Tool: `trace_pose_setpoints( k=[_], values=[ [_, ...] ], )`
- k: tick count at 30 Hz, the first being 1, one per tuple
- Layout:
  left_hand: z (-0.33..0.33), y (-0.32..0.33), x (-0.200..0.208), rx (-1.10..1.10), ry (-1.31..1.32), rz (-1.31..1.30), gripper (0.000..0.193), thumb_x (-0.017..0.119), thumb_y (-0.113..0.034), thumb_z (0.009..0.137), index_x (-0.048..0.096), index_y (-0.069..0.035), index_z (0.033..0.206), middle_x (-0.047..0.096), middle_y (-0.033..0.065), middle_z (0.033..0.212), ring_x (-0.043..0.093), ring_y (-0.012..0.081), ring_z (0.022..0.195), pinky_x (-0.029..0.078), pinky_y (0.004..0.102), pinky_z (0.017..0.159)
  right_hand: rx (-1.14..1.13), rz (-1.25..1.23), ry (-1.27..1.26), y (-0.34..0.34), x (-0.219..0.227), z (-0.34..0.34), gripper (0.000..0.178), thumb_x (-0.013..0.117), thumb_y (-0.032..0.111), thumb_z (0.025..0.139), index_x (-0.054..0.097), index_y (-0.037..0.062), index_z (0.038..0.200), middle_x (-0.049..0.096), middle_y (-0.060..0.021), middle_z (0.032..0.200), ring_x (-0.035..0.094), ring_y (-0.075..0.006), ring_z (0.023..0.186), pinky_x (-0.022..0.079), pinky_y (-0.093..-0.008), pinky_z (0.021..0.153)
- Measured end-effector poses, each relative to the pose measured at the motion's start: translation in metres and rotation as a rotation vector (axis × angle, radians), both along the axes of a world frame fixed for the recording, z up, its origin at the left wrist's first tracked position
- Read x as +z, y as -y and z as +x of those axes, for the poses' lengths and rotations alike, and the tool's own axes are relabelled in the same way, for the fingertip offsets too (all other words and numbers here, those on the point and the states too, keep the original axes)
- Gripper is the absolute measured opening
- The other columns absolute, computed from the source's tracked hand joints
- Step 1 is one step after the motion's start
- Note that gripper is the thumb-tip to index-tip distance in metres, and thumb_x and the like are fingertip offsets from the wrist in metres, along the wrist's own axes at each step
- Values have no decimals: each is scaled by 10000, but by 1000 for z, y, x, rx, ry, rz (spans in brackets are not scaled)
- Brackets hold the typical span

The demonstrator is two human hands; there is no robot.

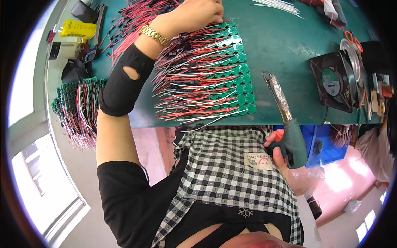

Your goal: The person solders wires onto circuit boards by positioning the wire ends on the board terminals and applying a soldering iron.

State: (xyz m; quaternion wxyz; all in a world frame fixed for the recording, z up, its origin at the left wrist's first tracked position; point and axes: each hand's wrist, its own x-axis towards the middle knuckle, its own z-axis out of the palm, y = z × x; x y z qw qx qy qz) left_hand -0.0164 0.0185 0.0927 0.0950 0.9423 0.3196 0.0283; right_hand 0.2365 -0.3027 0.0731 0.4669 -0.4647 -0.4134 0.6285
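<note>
My left hand [200, 15] reaches over the far end of a panel of round green circuit boards [243, 78], its fingers bent together. Whatever they pinch, if anything, is hidden. Red, white and black wires [194, 78] fan leftward from the boards, several with small black plugs. In my right hand [279, 158], at the table's front edge, is a green-handled soldering gun [295, 140] with a red trigger. Its metal tip points away over the table, to the right of the boards and apart from them.
More red wires [128, 31] lie far left, and a bundle of wired boards [78, 103] sits at the left edge. White wires [279, 6] lie at the back. On the right stand a black fan [333, 80] and orange-handled scissors [352, 40]. A blue bin [331, 144] is below.
</note>
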Motion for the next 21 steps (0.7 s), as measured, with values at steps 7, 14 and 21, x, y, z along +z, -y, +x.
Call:
trace_pose_setpoints(
  k=[7,14,21],
  values=[
    [2,26,8,123,423,-41,105,580,-129,866,602,-29,891,545,124,893,533,302,901,433,409,778,-30,-18,61,-2,9,2,399,555,125,939,415,31,1300,526,-109,1082,528,-176,981,423,-334,904],
    [21,132,14,83,518,-254,62,626,-42,791,581,-15,825,582,154,763,591,345,719,482,399,631,-59,-40,171,-1,-4,3,473,619,270,893,446,24,1258,546,-106,1003,527,-172,906,429,-316,840],
    [25,162,-27,168,514,-148,97,650,-1,696,565,-31,732,555,78,662,557,210,549,458,299,502,-109,33,335,8,-27,8,293,639,162,774,595,-19,1001,611,-94,883,596,-167,711,487,-283,654]
  ],
)
